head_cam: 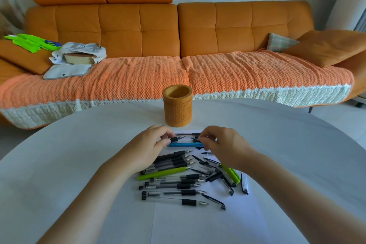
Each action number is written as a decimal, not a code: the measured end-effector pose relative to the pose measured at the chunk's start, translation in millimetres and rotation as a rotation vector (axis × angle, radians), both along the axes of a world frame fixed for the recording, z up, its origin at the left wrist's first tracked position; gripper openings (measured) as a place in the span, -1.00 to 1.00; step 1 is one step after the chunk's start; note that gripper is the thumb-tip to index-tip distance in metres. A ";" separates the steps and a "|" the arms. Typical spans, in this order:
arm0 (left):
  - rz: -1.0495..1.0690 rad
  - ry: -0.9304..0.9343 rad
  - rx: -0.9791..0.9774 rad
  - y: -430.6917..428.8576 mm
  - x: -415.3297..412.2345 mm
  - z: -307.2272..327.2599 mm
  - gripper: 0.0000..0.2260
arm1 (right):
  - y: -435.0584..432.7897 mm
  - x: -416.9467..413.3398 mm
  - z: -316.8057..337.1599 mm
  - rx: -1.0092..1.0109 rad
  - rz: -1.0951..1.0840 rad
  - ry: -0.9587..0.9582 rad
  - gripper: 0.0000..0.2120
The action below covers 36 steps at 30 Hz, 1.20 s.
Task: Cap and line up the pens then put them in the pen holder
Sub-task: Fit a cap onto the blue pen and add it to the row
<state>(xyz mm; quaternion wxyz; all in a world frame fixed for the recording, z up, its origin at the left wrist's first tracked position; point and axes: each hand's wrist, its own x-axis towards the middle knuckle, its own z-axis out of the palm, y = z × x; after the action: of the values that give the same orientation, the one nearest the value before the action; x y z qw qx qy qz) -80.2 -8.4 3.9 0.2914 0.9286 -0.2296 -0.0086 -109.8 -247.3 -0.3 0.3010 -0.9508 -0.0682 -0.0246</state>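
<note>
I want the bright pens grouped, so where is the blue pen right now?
In the head view, the blue pen lies crosswise on the white paper between the left hand and right hand, just in front of the pen holder.

1. Two bare forearms are seen, with no sleeves visible up to the frame's lower edge.
2. No glove is worn on the left hand (153, 145).
3. A small pale ring (216, 140) is worn on a finger of the right hand (223, 144).
</note>
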 end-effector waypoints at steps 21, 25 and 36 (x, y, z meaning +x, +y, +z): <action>-0.033 -0.006 -0.046 -10.9 -8.9 1.4 -0.80 | 21.8 -5.2 -1.0 0.246 0.021 -0.108 -0.89; -0.059 -0.087 0.015 -11.1 -7.5 2.2 -0.89 | 20.9 -5.7 -1.7 0.245 0.029 -0.158 -0.86; -0.117 -0.235 -0.049 -12.7 -14.4 -1.8 -0.90 | 20.8 -14.7 -5.8 0.260 0.068 -0.157 -0.85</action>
<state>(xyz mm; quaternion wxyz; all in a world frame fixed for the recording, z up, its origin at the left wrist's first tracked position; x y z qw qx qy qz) -94.6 -21.1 2.1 0.2842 0.9007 -0.3162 0.0890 -124.5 -226.4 -6.1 0.4160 -0.8961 -0.1202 -0.0974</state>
